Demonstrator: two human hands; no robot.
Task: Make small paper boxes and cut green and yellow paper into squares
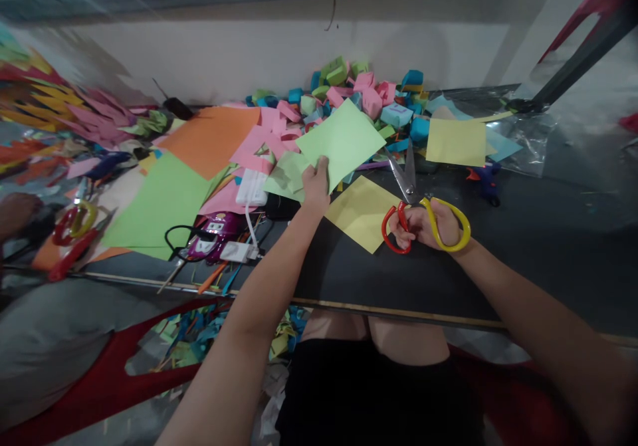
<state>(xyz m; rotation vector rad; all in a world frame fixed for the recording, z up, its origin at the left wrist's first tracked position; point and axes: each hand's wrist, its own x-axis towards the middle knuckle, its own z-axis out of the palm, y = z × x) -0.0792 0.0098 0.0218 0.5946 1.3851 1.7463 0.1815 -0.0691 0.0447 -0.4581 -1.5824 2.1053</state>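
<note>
My left hand [317, 185] is closed on a sheet of light green paper [343, 141], thumb on top, held above the table. A smaller pale green piece [288, 177] lies against the same hand; whether it is gripped too I cannot tell. In my right hand [423, 225] are scissors [405, 179] with one red and one yellow handle loop. Their blades stand apart and point away from me, to the right of the green sheet. Below and between the hands, a yellow paper square [366, 212] rests on the dark table [538, 246].
Folded paper pieces [369, 97] are heaped along the wall. Left lie orange paper [214, 137], green paper [157, 210], a purple toy-like case [216, 233] and a white charger [238, 252]. Yellow paper [456, 141] and a blue glue gun [486, 181] are right. A co-worker's hand [18, 215] is far left.
</note>
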